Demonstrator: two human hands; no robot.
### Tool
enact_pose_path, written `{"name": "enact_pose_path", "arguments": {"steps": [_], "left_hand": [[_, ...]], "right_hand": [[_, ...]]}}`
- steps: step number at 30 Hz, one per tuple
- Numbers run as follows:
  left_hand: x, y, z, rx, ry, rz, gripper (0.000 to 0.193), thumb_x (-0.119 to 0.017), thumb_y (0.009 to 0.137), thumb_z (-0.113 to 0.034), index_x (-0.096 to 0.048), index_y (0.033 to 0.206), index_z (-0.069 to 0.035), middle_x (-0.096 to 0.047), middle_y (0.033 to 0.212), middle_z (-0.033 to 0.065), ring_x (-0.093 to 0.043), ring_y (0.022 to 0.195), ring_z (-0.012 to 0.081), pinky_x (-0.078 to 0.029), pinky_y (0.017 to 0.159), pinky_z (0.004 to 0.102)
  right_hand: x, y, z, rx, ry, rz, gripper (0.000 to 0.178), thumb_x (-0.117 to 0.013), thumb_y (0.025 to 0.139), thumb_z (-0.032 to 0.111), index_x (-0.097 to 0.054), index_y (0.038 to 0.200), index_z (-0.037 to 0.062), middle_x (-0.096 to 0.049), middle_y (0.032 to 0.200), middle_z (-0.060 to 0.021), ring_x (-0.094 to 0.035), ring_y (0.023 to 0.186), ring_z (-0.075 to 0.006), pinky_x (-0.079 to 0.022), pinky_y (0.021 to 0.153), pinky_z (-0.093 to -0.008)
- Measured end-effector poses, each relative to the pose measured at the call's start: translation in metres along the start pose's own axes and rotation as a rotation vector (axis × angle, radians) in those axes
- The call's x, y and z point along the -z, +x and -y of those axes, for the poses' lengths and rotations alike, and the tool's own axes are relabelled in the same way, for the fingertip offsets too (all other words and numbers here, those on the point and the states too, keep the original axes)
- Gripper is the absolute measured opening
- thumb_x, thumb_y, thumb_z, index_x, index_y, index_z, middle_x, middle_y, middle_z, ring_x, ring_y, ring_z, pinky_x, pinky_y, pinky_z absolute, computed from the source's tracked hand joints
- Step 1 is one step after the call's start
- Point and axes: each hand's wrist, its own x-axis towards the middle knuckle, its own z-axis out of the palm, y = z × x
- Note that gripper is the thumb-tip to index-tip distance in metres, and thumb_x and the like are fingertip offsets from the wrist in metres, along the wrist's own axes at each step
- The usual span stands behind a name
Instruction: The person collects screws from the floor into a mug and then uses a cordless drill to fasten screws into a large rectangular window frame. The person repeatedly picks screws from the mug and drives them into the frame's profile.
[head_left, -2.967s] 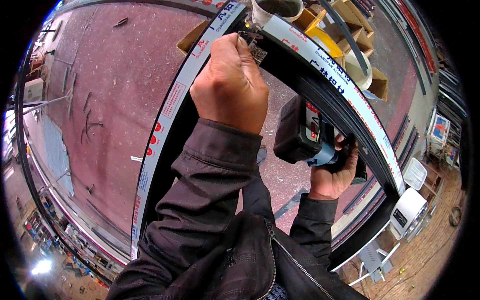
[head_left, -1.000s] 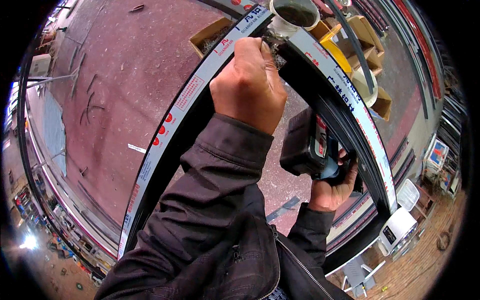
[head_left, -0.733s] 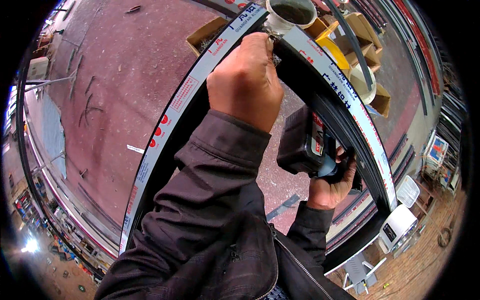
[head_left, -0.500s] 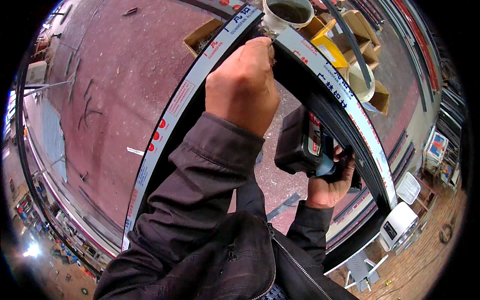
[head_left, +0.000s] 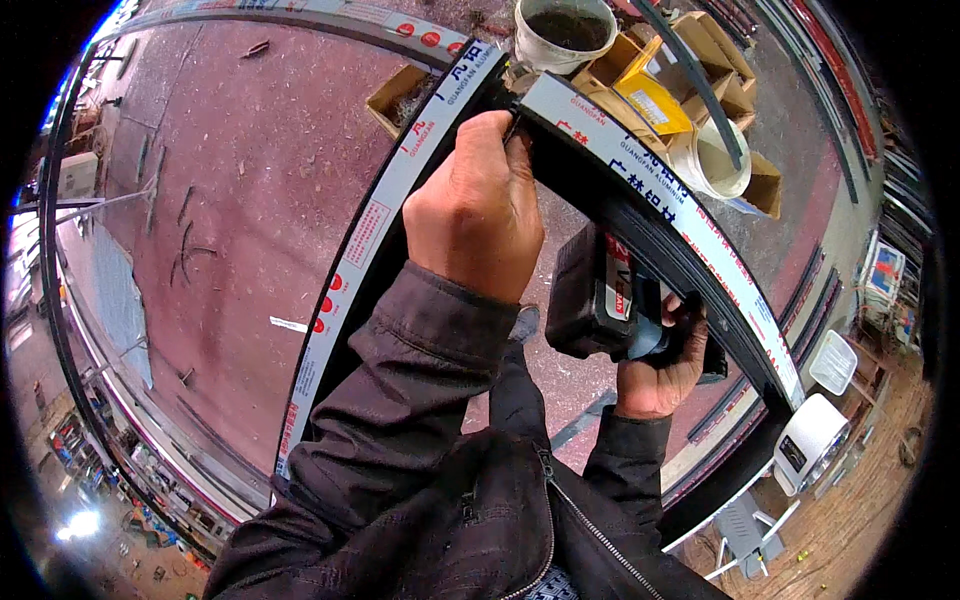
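1. While the left hand (head_left: 475, 215) curls at the top corner of the black frame (head_left: 345, 265), I cannot tell what its fingertips clasp.
2. Apart from it, the right hand (head_left: 662, 368) is wrapped around a power tool (head_left: 590, 300), inside the frame's right bar.
3. Beyond the frame's top corner stands a white bucket (head_left: 555, 62).

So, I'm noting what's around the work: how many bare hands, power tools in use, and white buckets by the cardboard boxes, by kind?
Bare hands: 2 (left hand, right hand)
Power tools in use: 1 (power tool, in the right hand)
White buckets: 2 (upper bucket, lower bucket)
Total: 5
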Motion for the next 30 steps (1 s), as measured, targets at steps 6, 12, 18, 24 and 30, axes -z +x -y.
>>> {"name": "enact_pose_path", "arguments": {"steps": [6, 12, 18, 24, 30], "left_hand": [[-0.001, 0.001, -0.002, -0.007, -0.041, -0.029, 0.023, -0.07, 0.093, -0.002, -0.061, 0.114, 0.002, -0.07, 0.084, 0.023, -0.072, 0.074, 0.0394, -0.057, 0.062, 0.0431], [0.006, -0.009, -0.006, 0.082, -0.029, 0.024, 0.032, -0.071, 0.092, -0.002, -0.06, 0.121, 0.006, -0.072, 0.087, 0.0226, -0.074, 0.075, 0.0384, -0.059, 0.064, 0.0412], [0.022, -0.016, -0.013, 0.132, -0.018, 0.065, 0.036, -0.074, 0.09, -0.003, -0.06, 0.122, 0.007, -0.071, 0.08, 0.0197, -0.074, 0.068, 0.0317, -0.058, 0.06, 0.0367], [0.042, -0.03, -0.022, 0.106, -0.082, 0.102, 0.033, -0.077, 0.087, -0.002, -0.065, 0.117, 0.005, -0.069, 0.074, 0.0121, -0.071, 0.06, 0.018, -0.056, 0.058, 0.0273], [0.068, -0.011, -0.031, 0.053, 0.01, 0.092, 0.027, -0.075, 0.091, -0.004, -0.068, 0.117, 0.001, -0.072, 0.082, 0.0074, -0.068, 0.072, 0.0101, -0.055, 0.067, 0.0256]], "right_hand": [[-0.004, -0.003, -0.003, -0.028, 0.034, 0.055, 0.021, -0.066, 0.098, 0.014, -0.072, 0.114, 0.0022, -0.072, 0.106, -0.0129, -0.062, 0.092, -0.0208, -0.051, 0.086, -0.0322], [-0.005, -0.005, -0.006, -0.025, 0.03, 0.033, 0.021, -0.067, 0.098, 0.014, -0.072, 0.114, 0.0018, -0.072, 0.106, -0.0134, -0.063, 0.092, -0.0212, -0.052, 0.085, -0.0321], [-0.02, -0.012, -0.013, -0.008, 0.026, -0.036, 0.02, -0.067, 0.097, 0.014, -0.072, 0.113, 0.0021, -0.071, 0.098, -0.0121, -0.061, 0.086, -0.0203, -0.052, 0.085, -0.032], [-0.02, -0.011, -0.014, -0.006, -0.002, -0.064, 0.02, -0.068, 0.098, 0.014, -0.07, 0.113, 0.0021, -0.069, 0.097, -0.0111, -0.06, 0.085, -0.0194, -0.052, 0.086, -0.0324], [-0.008, -0.007, -0.011, -0.041, 0.036, 0.09, 0.023, -0.063, 0.101, 0.013, -0.071, 0.119, 0.0012, -0.072, 0.112, -0.0132, -0.067, 0.098, -0.0228, -0.053, 0.087, -0.0311]]}}
